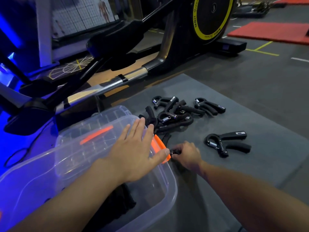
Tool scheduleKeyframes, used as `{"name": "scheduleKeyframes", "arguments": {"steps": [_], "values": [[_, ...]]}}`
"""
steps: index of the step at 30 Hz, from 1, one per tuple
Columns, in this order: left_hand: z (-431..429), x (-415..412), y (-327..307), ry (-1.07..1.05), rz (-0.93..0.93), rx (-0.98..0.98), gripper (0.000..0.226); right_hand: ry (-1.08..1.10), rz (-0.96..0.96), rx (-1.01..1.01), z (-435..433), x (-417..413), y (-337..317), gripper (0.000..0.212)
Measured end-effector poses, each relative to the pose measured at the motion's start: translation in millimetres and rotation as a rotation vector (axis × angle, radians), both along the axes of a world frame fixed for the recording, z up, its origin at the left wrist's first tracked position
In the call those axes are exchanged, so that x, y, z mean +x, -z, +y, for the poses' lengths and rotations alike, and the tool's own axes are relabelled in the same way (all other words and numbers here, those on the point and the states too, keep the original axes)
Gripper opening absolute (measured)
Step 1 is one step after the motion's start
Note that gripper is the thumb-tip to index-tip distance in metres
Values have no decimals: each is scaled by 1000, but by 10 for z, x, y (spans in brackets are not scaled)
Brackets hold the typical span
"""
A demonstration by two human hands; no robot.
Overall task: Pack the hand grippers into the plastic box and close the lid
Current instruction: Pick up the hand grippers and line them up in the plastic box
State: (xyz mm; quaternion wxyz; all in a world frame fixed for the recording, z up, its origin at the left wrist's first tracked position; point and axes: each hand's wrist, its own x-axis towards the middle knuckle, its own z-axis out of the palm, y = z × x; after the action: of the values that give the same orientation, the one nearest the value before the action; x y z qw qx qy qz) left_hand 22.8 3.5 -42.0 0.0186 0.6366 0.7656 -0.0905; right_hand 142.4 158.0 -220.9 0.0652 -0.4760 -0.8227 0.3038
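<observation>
Left hand [133, 151] spread flat over clear plastic box [167, 195] lower left, right hand [187, 154] closed around black hand gripper [167, 138] beside orange latch [161, 146], gripper pile [173, 113] centre frame on grey mat [250, 164].

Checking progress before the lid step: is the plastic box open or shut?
Open: the plastic box shows its inside, with the lid lying askew under the left hand.

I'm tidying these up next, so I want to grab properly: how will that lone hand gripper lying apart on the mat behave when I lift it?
The lone hand gripper looks rigid, with a metal spring, so probably solid rather than floppy. Its padded-looking handles should give decent grip. Lying flat on the mat, it seems unlikely to roll.
</observation>
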Motion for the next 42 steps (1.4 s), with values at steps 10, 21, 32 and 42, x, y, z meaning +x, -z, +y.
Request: {"name": "scheduleKeyframes", "arguments": {"steps": [10,21,32,42], "values": [[11,-4,21,2,-4,-6,105,10,4,-86,72,244,133,38],[21,8,-37,-12,-47,-25,105,25,109,-28,-45,380,-125,15],[-266,-94,-339,-13,-383,207,48,63,233,201,-61,681,-1025,2],[-562,-97,-828,63,-460,467,28,-8,342,390,-297,538,-2030,13]]}}
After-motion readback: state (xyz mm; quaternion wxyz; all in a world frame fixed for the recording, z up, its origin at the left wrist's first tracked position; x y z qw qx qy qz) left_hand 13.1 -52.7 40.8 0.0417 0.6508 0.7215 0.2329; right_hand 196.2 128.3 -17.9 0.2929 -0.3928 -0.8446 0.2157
